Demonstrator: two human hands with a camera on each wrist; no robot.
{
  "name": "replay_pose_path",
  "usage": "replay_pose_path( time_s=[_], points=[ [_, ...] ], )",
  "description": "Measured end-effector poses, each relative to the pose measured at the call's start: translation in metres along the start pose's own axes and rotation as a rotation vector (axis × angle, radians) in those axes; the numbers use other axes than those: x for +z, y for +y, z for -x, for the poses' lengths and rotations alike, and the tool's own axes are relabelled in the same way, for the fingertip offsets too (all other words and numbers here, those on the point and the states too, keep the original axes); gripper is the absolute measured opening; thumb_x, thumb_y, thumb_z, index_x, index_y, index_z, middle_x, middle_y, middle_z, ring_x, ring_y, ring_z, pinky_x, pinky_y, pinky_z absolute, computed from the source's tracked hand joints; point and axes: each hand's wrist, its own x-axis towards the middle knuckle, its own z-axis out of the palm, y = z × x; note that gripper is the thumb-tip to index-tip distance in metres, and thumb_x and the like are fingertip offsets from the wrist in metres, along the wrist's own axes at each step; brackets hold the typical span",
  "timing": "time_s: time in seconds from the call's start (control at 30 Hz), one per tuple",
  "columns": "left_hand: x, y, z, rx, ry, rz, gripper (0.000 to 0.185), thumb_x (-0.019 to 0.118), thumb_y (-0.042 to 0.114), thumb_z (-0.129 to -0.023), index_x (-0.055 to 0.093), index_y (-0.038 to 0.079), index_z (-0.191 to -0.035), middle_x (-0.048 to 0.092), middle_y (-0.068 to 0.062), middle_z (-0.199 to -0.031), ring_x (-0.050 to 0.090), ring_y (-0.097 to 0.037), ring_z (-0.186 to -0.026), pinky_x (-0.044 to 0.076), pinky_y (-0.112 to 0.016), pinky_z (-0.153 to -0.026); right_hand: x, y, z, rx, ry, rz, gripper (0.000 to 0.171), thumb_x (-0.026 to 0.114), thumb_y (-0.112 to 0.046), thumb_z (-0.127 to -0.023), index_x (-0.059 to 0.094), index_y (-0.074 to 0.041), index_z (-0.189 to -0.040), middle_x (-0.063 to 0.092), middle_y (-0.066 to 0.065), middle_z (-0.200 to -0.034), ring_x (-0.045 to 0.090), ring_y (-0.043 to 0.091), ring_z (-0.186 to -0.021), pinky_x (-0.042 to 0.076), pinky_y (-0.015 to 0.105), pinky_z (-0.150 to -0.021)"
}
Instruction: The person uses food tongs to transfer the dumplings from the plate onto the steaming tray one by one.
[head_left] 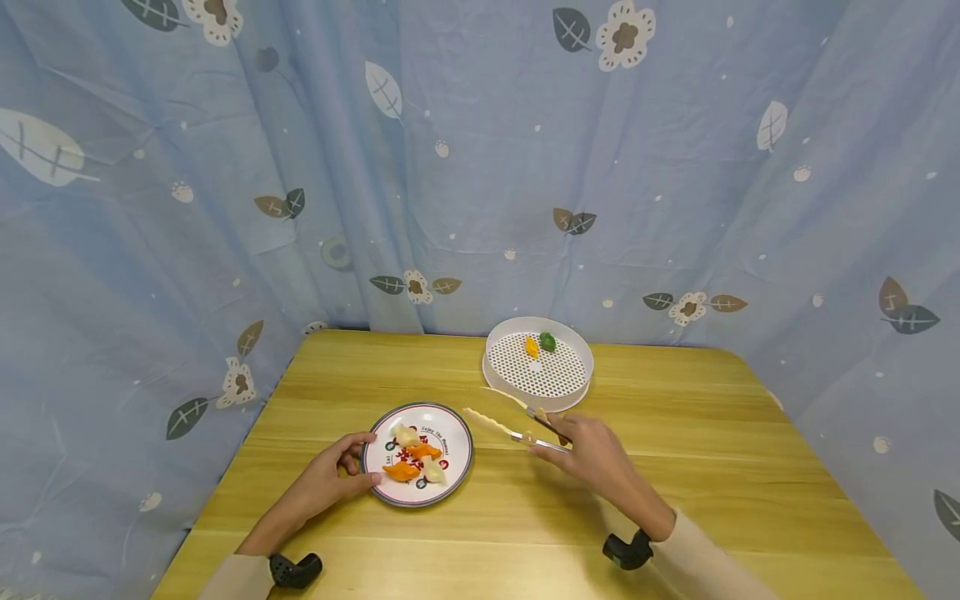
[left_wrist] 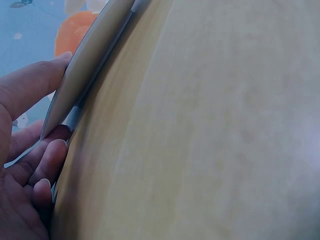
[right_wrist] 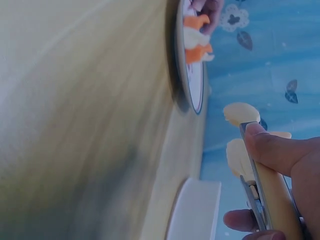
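My left hand (head_left: pixel 326 482) grips the near-left rim of a round white plate (head_left: pixel 455 460) with a dark edge. In the left wrist view the thumb lies at the plate's upper side and the fingers curl beneath it. On the plate sit two orange dumplings (head_left: pixel 402 472) and two pale dumplings (head_left: pixel 433 472). My right hand (head_left: pixel 600 457) holds a pair of tongs (head_left: pixel 542 443) with metal arms and cream tips. Those tips (right_wrist: pixel 239 156) are spread apart with nothing between them, pointing toward the plate from its right.
A white round basket (head_left: pixel 498 390) with a perforated bottom stands at the table's back edge, beyond the tongs. Inside it are a yellow dumpling (head_left: pixel 532 347) and a green one (head_left: pixel 547 342). A blue patterned curtain (head_left: pixel 480 183) hangs behind the wooden table (head_left: pixel 705 467).
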Motion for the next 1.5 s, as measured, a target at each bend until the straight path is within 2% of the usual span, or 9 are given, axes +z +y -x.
replay_pose_path(
  time_s=[0.2, 0.5, 0.7, 0.9, 1.0, 1.1, 1.37, 1.5],
  points=[
    [0.0, 0.0, 0.0, 0.0, -0.006, 0.01, 0.067, 0.089, 0.025, -0.082, 0.058, 0.009, -0.139, 0.053, -0.011, -0.108, 0.05, -0.023, -0.087, 0.042, -0.027, -0.073, 0.004, -0.007, 0.009, -0.027, -0.014, 0.011, 0.052, 0.08, -0.056, -0.083, 0.077, -0.016, -0.115, 0.049, -0.007, -0.066, 0.037, 0.004, -0.058, 0.033, 0.025, -0.053],
    [0.001, 0.0, 0.0, 0.008, -0.004, 0.005, 0.067, 0.089, 0.025, -0.083, 0.058, 0.009, -0.14, 0.055, -0.01, -0.106, 0.05, -0.023, -0.087, 0.042, -0.028, -0.073, 0.008, -0.016, 0.022, -0.027, -0.048, -0.025, 0.064, 0.077, -0.061, -0.083, 0.075, -0.014, -0.127, 0.051, -0.005, -0.068, 0.038, 0.004, -0.061, 0.035, 0.024, -0.055],
    [0.001, 0.0, -0.001, 0.011, 0.0, 0.0, 0.068, 0.089, 0.025, -0.082, 0.058, 0.009, -0.139, 0.055, -0.01, -0.106, 0.05, -0.023, -0.086, 0.043, -0.028, -0.072, 0.014, -0.022, 0.031, -0.049, -0.07, -0.046, 0.066, 0.074, -0.063, -0.085, 0.074, -0.013, -0.129, 0.048, -0.012, -0.069, 0.038, 0.002, -0.059, 0.037, 0.023, -0.055],
    [0.001, -0.001, 0.0, 0.006, -0.001, 0.002, 0.068, 0.089, 0.026, -0.082, 0.057, 0.008, -0.14, 0.054, -0.01, -0.106, 0.05, -0.023, -0.087, 0.042, -0.028, -0.071, 0.019, -0.026, 0.037, -0.093, -0.066, -0.091, 0.064, 0.078, -0.057, -0.084, 0.073, -0.012, -0.129, 0.061, -0.012, -0.077, 0.043, 0.001, -0.062, 0.041, 0.021, -0.057],
    [0.001, 0.0, 0.001, 0.007, -0.002, 0.003, 0.069, 0.089, 0.026, -0.083, 0.057, 0.008, -0.141, 0.054, -0.01, -0.107, 0.049, -0.023, -0.087, 0.042, -0.028, -0.072, 0.019, -0.027, 0.04, -0.093, -0.072, -0.101, 0.066, 0.076, -0.059, -0.085, 0.072, -0.011, -0.131, 0.059, -0.014, -0.077, 0.042, 0.0, -0.061, 0.041, 0.021, -0.057],
    [0.001, 0.001, 0.001, 0.007, -0.005, 0.001, 0.068, 0.089, 0.025, -0.083, 0.057, 0.008, -0.141, 0.054, -0.01, -0.107, 0.049, -0.023, -0.087, 0.042, -0.028, -0.072, 0.018, -0.028, 0.041, -0.082, -0.087, -0.105, 0.069, 0.072, -0.062, -0.086, 0.071, -0.012, -0.132, 0.05, -0.015, -0.072, 0.038, -0.001, -0.059, 0.039, 0.021, -0.054],
    [0.001, 0.002, 0.003, 0.011, 0.003, -0.007, 0.067, 0.088, 0.024, -0.084, 0.057, 0.007, -0.141, 0.054, -0.01, -0.107, 0.05, -0.022, -0.086, 0.042, -0.027, -0.072, 0.019, -0.031, 0.043, -0.102, -0.057, -0.105, 0.066, 0.075, -0.061, -0.084, 0.074, -0.013, -0.129, 0.048, -0.012, -0.07, 0.037, -0.001, -0.06, 0.038, 0.02, -0.055],
    [0.001, 0.002, 0.003, 0.004, -0.001, -0.007, 0.067, 0.088, 0.025, -0.084, 0.057, 0.008, -0.141, 0.054, -0.01, -0.108, 0.049, -0.022, -0.087, 0.042, -0.028, -0.072, 0.021, -0.034, 0.046, -0.126, -0.058, -0.106, 0.065, 0.075, -0.062, -0.084, 0.076, -0.012, -0.126, 0.057, -0.008, -0.073, 0.043, -0.001, -0.062, 0.042, 0.02, -0.057]
  ],
)
